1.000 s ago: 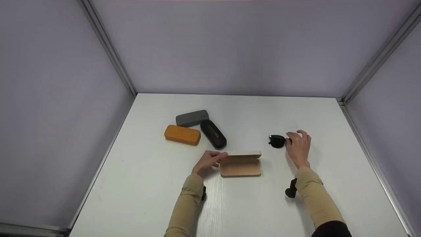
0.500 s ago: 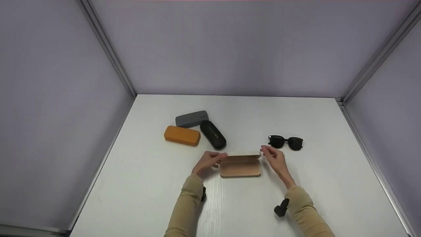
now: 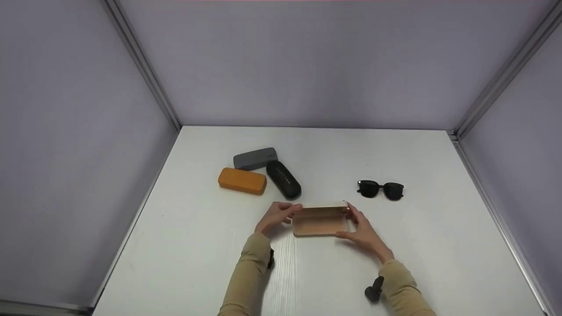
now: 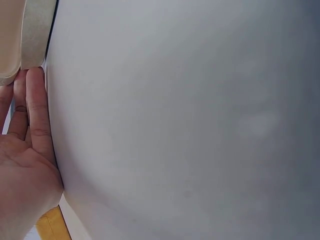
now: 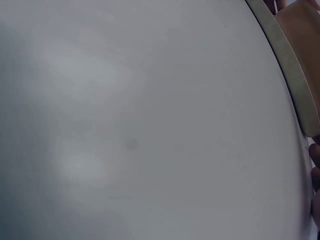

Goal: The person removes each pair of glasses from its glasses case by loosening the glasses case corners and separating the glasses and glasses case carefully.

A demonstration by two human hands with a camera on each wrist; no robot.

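Observation:
An eyeglass case (image 3: 314, 227) lies on the white table with its lid raised, its light brown inside bare. At its left end my left hand (image 3: 274, 216) holds it, thumb on the lid's corner. The left wrist view shows the fingers (image 4: 37, 100) of that hand reaching to the case's pale outer wall (image 4: 37, 40). My right hand (image 3: 365, 233) grips the right end, thumb at the front edge and fingers up by the lid. Only a few fingers (image 5: 315, 155) of it show at the edge of the right wrist view, beside the case (image 5: 287, 65).
Black sunglasses (image 3: 381, 190) lie to the right, beyond my right hand. Behind and left of the open case are an orange case (image 3: 242, 181), a grey case (image 3: 255, 159) and a black case (image 3: 284, 179), close together. Grey walls enclose the table's back and sides.
My right hand has let go of the sunglasses, moved left to the eyeglass case and taken hold of its right end. The left hand has stayed at the left end.

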